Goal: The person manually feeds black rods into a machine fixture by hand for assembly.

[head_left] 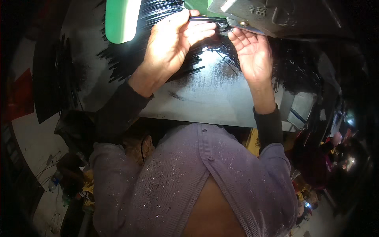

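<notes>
Near the top of the head view, my left hand [169, 43] is closed, pinching a thin black strip [207, 18] between thumb and fingers. The strip runs right, up to a small round metal part [223, 25] on the underside of a dark machine head [276, 17]. Close to that part is my right hand [254, 55], palm turned toward me and fingers curled together at the machine's lower edge. Whatever its fingertips hold is hidden. A heap of similar black strips [126, 63] lies behind and left of my left hand.
A green lamp-like piece [120, 23] stands at the upper left over the grey worktable [197, 102]. More black strips [65, 75] lie along the table's left side, others [296, 63] at right. A pale tray [302, 108] sits at the right front corner.
</notes>
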A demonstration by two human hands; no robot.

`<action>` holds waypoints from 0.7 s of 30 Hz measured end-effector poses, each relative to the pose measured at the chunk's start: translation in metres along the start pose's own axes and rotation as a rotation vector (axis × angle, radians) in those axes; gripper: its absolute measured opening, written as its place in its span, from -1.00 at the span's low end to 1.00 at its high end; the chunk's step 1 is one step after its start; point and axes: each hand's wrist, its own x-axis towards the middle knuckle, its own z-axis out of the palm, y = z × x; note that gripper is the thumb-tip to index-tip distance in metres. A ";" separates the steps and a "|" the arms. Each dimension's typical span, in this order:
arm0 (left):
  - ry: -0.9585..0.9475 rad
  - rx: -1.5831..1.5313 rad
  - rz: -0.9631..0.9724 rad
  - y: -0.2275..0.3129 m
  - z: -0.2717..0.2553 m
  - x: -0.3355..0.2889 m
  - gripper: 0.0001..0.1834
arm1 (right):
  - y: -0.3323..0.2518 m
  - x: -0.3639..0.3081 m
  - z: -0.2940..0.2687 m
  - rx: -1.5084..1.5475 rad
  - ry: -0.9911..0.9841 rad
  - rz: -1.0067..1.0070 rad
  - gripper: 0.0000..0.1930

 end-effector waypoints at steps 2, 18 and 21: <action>-0.009 -0.019 -0.003 0.000 -0.002 -0.001 -0.72 | 0.002 0.002 -0.002 0.049 -0.018 0.001 -0.64; 0.105 0.043 0.075 -0.006 0.014 -0.003 -0.75 | 0.003 -0.001 -0.007 0.053 -0.017 -0.035 -0.69; 0.074 0.096 0.057 -0.005 0.009 -0.004 -0.71 | 0.001 -0.002 -0.002 0.026 -0.008 -0.040 -0.69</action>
